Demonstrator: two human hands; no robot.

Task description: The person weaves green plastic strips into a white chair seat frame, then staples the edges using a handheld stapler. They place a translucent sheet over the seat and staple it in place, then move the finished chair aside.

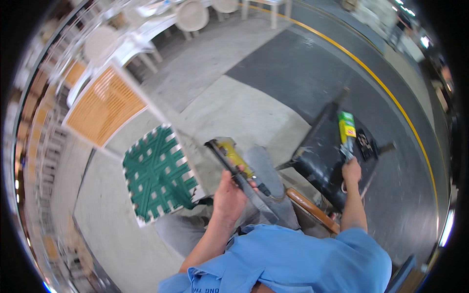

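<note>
My left hand is closed around a yellow and black staple gun, held over my lap with its long dark magazine slanting toward my body. Out to the right, my right hand is closed at a silvery metal thing, whose kind I cannot make out. That thing lies against a green and yellow box on a black seat. Left of my knees stands a chair with green webbing woven across its pale seat frame and a tan slatted back.
Beside the box lie small dark items. A brown wooden bar sits between my legs and the black seat. White chairs line the far left, and stacked frames the left edge. A yellow line curves along the dark floor.
</note>
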